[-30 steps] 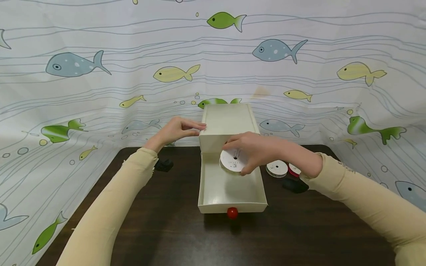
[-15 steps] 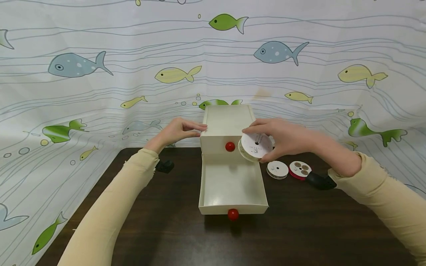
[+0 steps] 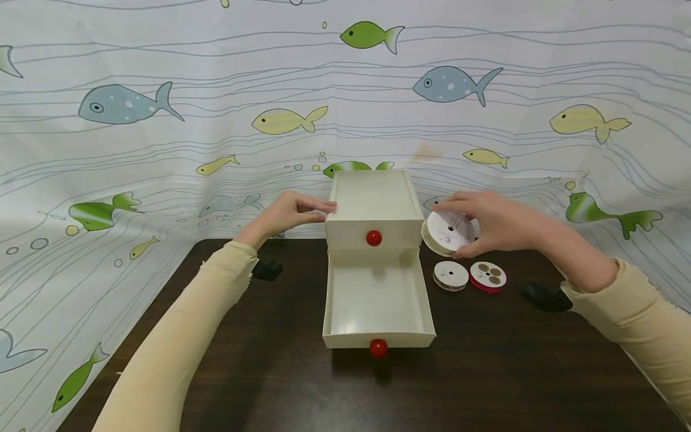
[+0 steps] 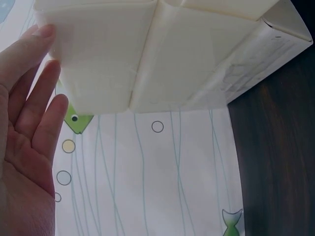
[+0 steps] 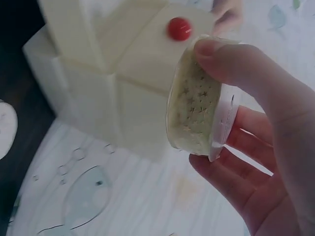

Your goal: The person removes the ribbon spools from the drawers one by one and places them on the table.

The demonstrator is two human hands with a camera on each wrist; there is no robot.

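Between its thumb and fingers my right hand [image 3: 499,223] pinches a white ribbon spool [image 3: 448,233], tilted and held in the air just right of the cream drawer box [image 3: 375,195]. In the right wrist view, star-patterned pale ribbon [image 5: 197,101] is wound on that spool. My left hand [image 3: 288,213] touches the box's upper left side with fairly straight fingertips, also seen in the left wrist view. The box's lower drawer [image 3: 378,300] is pulled out, nothing visible inside. Above it, the upper drawer front with a red knob [image 3: 373,238] is closed.
Two more ribbon spools lie on the dark table [image 3: 270,372] right of the box: a white one [image 3: 450,276] and one with red ribbon [image 3: 488,276]. A fish-printed sheet [image 3: 227,78] stands behind and at both sides.
My right hand has lifted the ribbon spool from over the pulled-out drawer and carried it right, past the box's side. The left hand stays put on the box.
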